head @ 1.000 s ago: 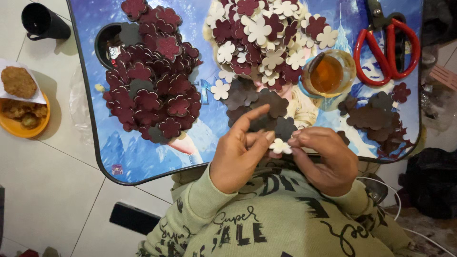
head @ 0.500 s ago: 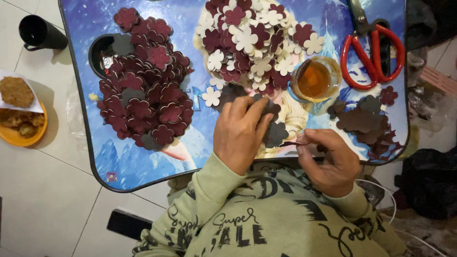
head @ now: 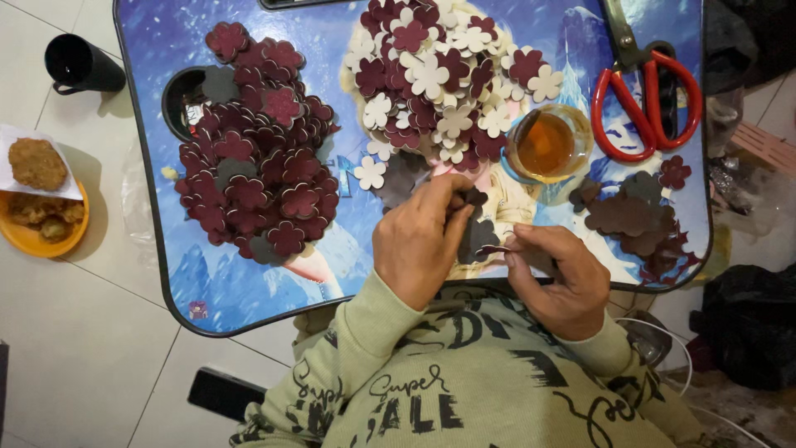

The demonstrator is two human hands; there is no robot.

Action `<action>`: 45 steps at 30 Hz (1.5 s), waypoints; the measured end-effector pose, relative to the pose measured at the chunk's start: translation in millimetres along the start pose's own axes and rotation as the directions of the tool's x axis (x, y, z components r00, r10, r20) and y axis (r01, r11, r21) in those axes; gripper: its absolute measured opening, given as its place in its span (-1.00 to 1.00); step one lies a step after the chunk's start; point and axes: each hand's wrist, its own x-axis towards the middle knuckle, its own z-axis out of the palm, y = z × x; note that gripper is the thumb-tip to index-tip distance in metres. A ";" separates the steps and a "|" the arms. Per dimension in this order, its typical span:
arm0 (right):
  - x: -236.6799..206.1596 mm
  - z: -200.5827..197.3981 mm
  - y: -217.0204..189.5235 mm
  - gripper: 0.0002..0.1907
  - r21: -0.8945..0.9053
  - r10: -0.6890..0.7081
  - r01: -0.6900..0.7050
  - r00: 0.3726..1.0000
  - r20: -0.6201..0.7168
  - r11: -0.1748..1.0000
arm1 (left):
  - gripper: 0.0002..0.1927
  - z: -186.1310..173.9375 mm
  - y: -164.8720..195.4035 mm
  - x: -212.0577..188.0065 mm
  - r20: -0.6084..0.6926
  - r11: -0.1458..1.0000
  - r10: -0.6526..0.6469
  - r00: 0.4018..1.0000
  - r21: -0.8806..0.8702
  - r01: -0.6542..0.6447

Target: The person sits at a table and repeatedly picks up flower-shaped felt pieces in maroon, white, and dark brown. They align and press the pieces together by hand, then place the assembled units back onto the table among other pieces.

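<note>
My left hand (head: 424,241) reaches onto the blue tray table (head: 249,290), its fingertips pinching a dark flower-shaped cutout (head: 474,197) from a small grey heap (head: 481,236). My right hand (head: 557,278) rests at the table's near edge, pinching a thin maroon flower piece (head: 495,249) edge-on between thumb and fingers. A big pile of maroon flower cutouts (head: 261,182) lies to the left. A mixed pile of cream and maroon flowers (head: 439,79) sits at the far middle.
A small glass bowl of amber liquid (head: 546,145) stands right of the mixed pile. Red-handled scissors (head: 643,91) lie at the far right, dark scraps (head: 638,220) below them. On the floor at left are a black mug (head: 79,65) and an orange plate of fried food (head: 37,211).
My left hand has left the right hand and moved forward onto the grey heap of cutouts. My right hand has dropped back toward the table's near edge, still holding its piece.
</note>
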 end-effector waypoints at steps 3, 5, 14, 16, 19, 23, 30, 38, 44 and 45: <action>-0.1 -0.2 -0.5 -0.57 0.010 0.012 -0.012 1.000 0.008 1.000 | -0.79 1.0 -0.8 -1.0 0.005 1.000 -0.002 1.000 0.005 0.001; 0.1 0.7 -0.4 -0.57 0.007 0.019 -0.019 1.000 0.009 1.000 | -0.81 1.4 -3.1 -1.3 0.019 0.999 0.007 1.000 0.033 -0.007; -0.8 0.1 2.3 -0.57 -0.008 0.001 -0.001 1.000 0.016 1.000 | -0.81 -3.3 -6.1 1.5 0.074 0.996 0.021 0.997 -0.092 -0.014; -2.8 -0.3 2.6 -0.57 -0.008 0.021 -0.021 1.000 0.012 1.000 | -0.75 -6.1 -2.0 1.7 0.087 0.981 -0.037 0.996 -0.186 0.052; -5.8 -3.0 2.2 -0.57 0.067 0.105 -0.105 0.994 0.008 0.992 | -0.68 -12.8 3.5 -1.4 0.076 0.970 -0.079 0.994 -0.225 0.094; -8.4 -8.4 -3.5 -0.54 0.274 0.230 -0.220 0.973 -0.003 0.936 | -0.78 -20.4 4.9 -12.4 0.272 0.794 -0.334 0.903 -0.435 0.425; 5.7 -13.4 -17.6 -0.52 0.429 0.376 -0.417 0.909 0.182 0.801 | -0.66 -20.6 -4.4 -37.5 0.447 0.538 -0.315 0.837 -0.642 0.546; 28.4 -12.5 -31.8 -0.41 0.309 0.353 -0.458 0.871 0.342 0.833 | -0.39 -25.2 -11.1 -48.4 0.485 0.539 -0.292 0.824 -0.628 0.561; 45.0 -16.7 -41.5 -0.32 0.117 0.285 -0.372 0.846 0.451 0.921 | -0.27 -29.6 -8.6 -46.0 0.532 0.613 -0.306 0.790 -0.524 0.591; 47.4 -16.3 -42.4 -0.30 0.077 0.276 -0.351 0.837 0.473 0.933 | -0.27 -30.2 -7.8 -45.4 0.539 0.623 -0.303 0.786 -0.512 0.591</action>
